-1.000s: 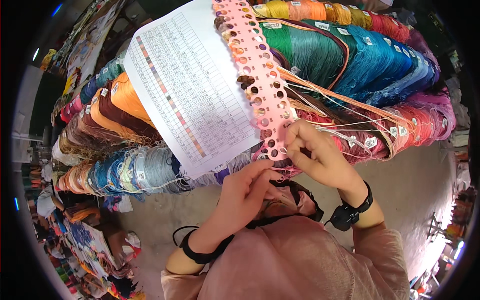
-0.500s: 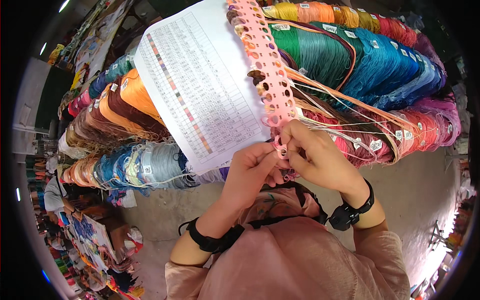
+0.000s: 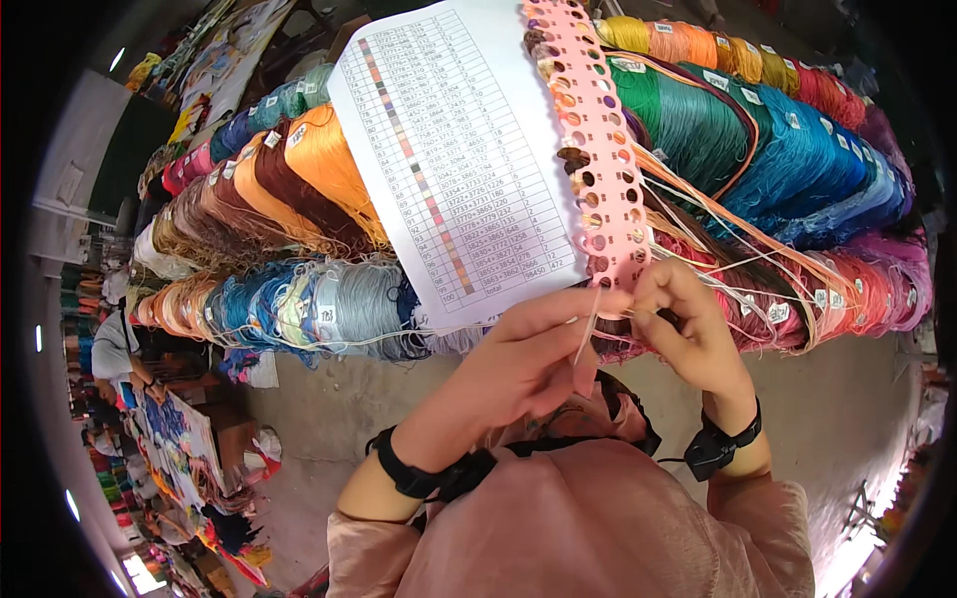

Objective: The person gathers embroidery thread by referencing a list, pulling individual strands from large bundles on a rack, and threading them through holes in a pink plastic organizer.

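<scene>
A long pink perforated strip (image 3: 618, 189), a thread card with holes along both edges, runs down toward me over the skeins, with tufts of coloured thread looped through its left holes. At its lower end my left hand (image 3: 533, 349) is closed, fingertips on the strip; a pale thread (image 3: 588, 327) crosses its fingers. My right hand (image 3: 688, 324) pinches thumb and forefinger together beside them, apparently on a fine thread; the fingertips partly hide it. Left of the strip lies a white printed sheet (image 3: 469, 169) bearing a table and a column of colour blocks.
Thick skeins of thread hang in rows: blue (image 3: 788, 149), orange (image 3: 324, 149) and grey-blue (image 3: 369, 299), many with small white tags. Loose orange and white strands (image 3: 738, 214) trail over the right-hand skeins. At far left a person (image 3: 118, 349) stands by a cluttered table (image 3: 189, 439).
The strip, sheet and skeins have shifted right in view. My left hand has turned, its fingers stretching further across with a pale thread over them; my right hand has drawn slightly away.
</scene>
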`<state>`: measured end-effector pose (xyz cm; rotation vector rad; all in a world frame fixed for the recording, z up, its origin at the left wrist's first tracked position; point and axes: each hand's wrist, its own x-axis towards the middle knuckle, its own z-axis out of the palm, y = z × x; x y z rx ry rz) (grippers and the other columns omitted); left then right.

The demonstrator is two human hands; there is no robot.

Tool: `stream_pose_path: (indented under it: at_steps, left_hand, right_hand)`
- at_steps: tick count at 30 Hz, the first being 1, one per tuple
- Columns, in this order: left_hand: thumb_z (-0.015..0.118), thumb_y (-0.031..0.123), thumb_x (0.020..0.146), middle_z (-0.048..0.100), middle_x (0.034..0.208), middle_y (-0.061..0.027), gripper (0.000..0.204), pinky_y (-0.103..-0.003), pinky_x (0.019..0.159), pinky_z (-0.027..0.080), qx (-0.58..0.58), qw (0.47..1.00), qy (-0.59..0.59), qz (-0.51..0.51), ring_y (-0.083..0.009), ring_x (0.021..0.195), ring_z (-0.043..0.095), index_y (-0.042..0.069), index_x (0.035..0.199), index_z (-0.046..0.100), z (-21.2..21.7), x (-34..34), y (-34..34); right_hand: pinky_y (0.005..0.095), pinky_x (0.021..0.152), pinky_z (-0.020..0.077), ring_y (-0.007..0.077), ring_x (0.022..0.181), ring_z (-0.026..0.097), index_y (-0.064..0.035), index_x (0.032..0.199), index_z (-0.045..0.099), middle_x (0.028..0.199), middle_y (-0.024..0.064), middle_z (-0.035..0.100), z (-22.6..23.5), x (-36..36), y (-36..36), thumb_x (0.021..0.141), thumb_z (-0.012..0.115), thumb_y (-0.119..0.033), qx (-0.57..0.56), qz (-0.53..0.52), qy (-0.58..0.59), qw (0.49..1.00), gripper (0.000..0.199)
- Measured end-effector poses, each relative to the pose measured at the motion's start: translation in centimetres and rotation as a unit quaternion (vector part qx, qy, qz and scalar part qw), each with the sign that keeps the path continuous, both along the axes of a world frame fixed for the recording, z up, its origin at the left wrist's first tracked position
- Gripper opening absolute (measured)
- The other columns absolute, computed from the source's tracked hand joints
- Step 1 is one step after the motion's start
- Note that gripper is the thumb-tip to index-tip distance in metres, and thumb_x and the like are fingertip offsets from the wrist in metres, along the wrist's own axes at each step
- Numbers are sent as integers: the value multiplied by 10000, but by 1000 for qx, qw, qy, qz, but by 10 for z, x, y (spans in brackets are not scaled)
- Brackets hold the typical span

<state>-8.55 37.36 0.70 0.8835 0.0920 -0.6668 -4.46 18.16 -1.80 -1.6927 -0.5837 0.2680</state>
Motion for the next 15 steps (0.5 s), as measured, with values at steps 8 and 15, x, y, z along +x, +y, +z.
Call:
stream_pose_path:
  at_steps: [8, 15]
  left_hand:
    - [508, 192, 821, 574, 714, -60, 199, -201, 403, 406, 323, 938, -100, 82, -93, 492, 537, 1, 834, 564, 15, -12, 33]
    - [468, 142, 803, 482, 555, -38, 140, -188, 301, 296, 151, 872, -14, 465, -109, 325, 413, 28, 883, 471, -16, -169, 239]
  right_hand:
    - [207, 450, 282, 67, 481, 379, -41, 919, 455, 560, 8, 400, 7, 0, 13, 707, 537, 21, -119, -24, -6, 993, 237]
    - [260, 453, 330, 121, 435, 378, -33, 914, 477, 532, 17, 398, 15, -1, 19, 653, 614, -16, -152, -62, 11, 986, 295]
